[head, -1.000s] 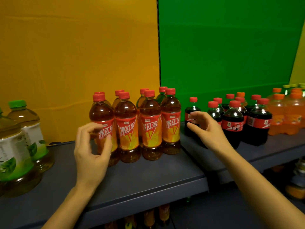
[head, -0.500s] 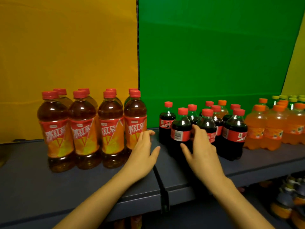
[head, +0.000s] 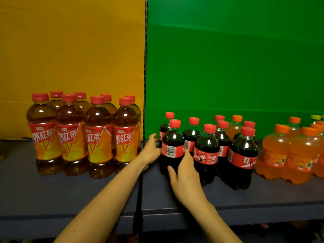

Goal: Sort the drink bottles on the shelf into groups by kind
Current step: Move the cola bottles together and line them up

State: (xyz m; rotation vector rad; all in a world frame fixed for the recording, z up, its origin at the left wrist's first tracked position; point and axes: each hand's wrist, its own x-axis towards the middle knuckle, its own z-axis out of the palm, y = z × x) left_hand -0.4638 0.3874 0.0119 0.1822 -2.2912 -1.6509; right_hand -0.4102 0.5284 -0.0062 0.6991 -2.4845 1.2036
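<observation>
On dark grey shelf (head: pixel 175 199), L hand (head: pixel 150 151) and R hand (head: pixel 185 174), both open, bracket front-left red-capped dark cola bottle (head: pixel 172 148); next: align w/ cola group.

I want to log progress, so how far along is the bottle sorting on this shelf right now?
Mostly done, it looks. The iced tea bottles stand together at left, the orange soda bottles at right. In hand: the left hand and right hand bracket the front-left cola bottle; a firm grip isn't clear. Left: one orange-capped bottle sits behind the cola bottles, seemingly misplaced.
</observation>
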